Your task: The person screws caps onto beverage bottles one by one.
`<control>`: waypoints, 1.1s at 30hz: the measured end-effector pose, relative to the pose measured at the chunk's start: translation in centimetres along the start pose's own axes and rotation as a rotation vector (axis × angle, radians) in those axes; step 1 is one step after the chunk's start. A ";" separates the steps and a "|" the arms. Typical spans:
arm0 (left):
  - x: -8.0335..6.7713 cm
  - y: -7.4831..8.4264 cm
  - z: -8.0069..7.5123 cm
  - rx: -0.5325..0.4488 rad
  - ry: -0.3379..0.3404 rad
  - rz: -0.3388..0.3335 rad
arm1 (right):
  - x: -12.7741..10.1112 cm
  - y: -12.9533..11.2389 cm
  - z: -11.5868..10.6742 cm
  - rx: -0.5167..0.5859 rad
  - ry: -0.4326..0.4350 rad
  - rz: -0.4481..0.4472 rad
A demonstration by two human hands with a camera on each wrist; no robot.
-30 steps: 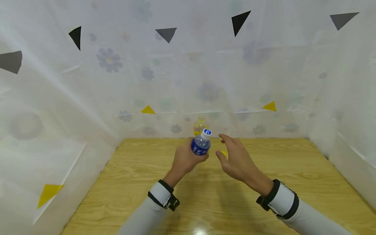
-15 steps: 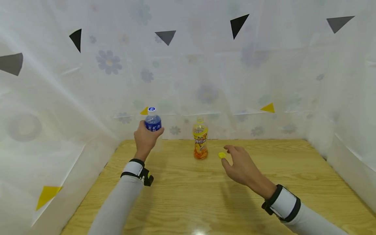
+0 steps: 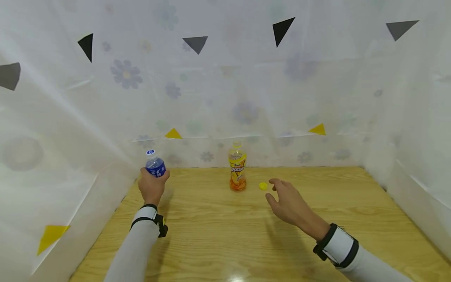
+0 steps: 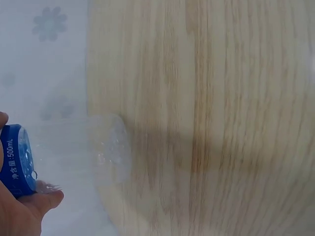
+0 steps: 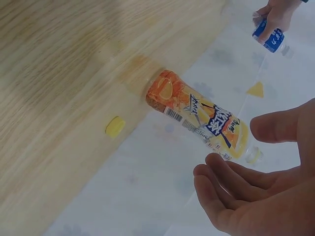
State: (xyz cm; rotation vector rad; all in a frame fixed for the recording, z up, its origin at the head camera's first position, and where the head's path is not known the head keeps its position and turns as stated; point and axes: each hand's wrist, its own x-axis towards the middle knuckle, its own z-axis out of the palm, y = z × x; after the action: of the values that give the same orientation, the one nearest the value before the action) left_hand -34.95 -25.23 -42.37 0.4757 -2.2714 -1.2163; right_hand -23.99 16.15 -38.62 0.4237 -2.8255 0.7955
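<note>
At the back left of the table, my left hand (image 3: pixel 152 187) grips a clear plastic bottle (image 3: pixel 155 165) with a blue label and a white-and-blue cap. In the left wrist view the thumb lies along the blue label (image 4: pixel 15 160), and the transparent lower part of the bottle shows beside it. My right hand (image 3: pixel 289 203) hovers over the table with fingers loosely bent and nothing in them. Just left of its fingertips lies a yellow bottle cap (image 3: pixel 263 186). An uncapped bottle with a yellow-and-orange label (image 3: pixel 237 170) stands upright at the back middle.
The wooden table (image 3: pixel 211 239) ends at a pale flowered sheet (image 3: pixel 218 90) behind it, and similar sheets hang on both sides. Black, grey and yellow triangles are fixed to the sheets.
My left hand has carried the blue-labelled bottle from in front of the yellow-labelled one to the far left, then lowered it. The right hand has shifted only slightly.
</note>
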 end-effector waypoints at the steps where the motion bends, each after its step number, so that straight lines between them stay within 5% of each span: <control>1: 0.0 -0.1 0.1 0.004 -0.012 0.004 | 0.0 0.0 0.0 0.000 -0.002 0.001; 6: -0.3 -0.2 0.3 0.002 -0.041 0.009 | -0.1 0.0 0.0 0.001 -0.027 0.010; 33: -1.1 -1.2 0.5 -0.067 0.081 0.017 | -0.4 -0.1 0.7 0.040 -0.092 0.042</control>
State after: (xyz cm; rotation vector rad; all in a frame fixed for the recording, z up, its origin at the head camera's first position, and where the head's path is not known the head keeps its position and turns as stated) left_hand -34.27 -24.97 -43.90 0.4717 -2.1557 -1.2378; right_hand -23.69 15.81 -39.26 0.4183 -2.9172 0.8632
